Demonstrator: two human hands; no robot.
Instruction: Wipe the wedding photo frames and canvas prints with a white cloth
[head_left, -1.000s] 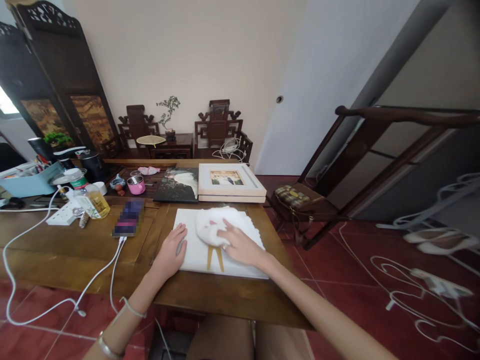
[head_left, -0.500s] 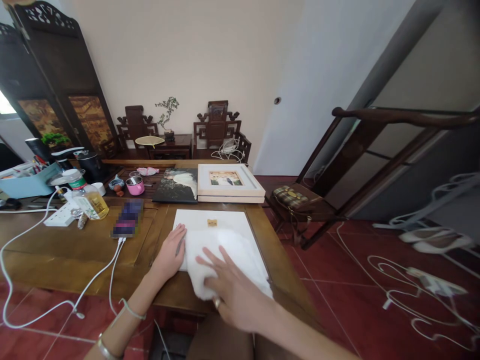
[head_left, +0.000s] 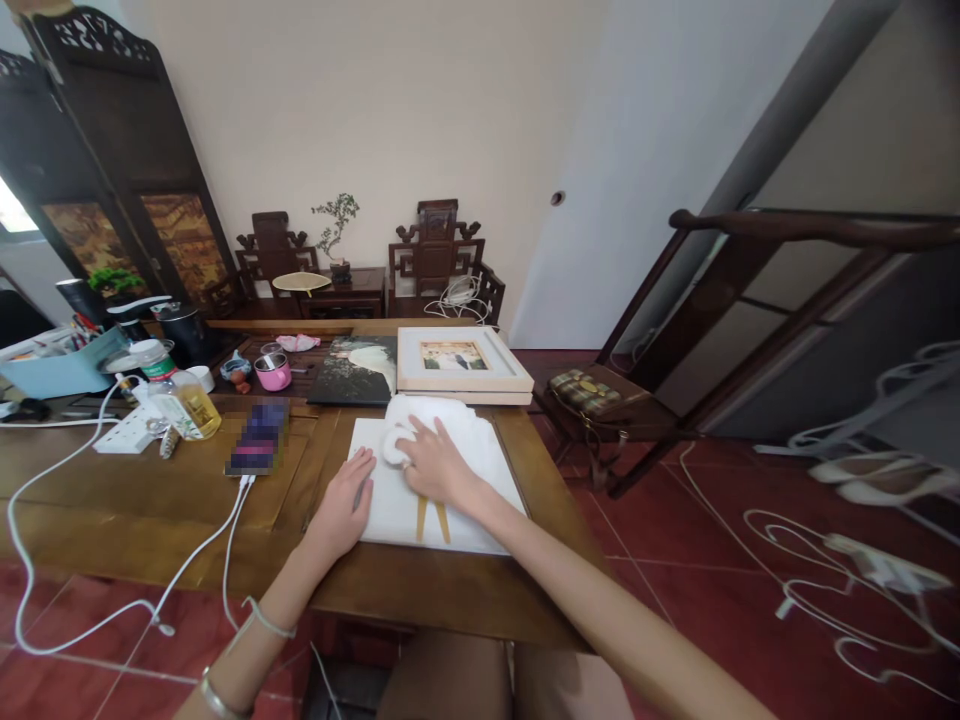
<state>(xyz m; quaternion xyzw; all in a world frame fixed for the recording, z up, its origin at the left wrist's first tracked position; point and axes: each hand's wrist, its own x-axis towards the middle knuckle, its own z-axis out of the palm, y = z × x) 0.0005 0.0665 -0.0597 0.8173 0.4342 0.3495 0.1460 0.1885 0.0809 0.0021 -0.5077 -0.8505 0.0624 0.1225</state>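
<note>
A white flat panel lies near the right end of the wooden table, with two tan strips on its lower half. My right hand presses a bunched white cloth onto the panel's upper part, gripping a fold with the fingers partly spread over it. The cloth hides much of the surface beneath. Along the panel's left edge rests my left hand, its fingers stretched out and holding nothing.
Behind the panel lie a framed picture and a dark picture. To the left are a phone on charging cables, a pink cup, a bottle and a power strip. A wooden chair holds a checked bag.
My right hand has pushed the cloth away from me, from the panel's near edge to its far part. The lower half with tan strips is now uncovered. My left hand stays in place.
</note>
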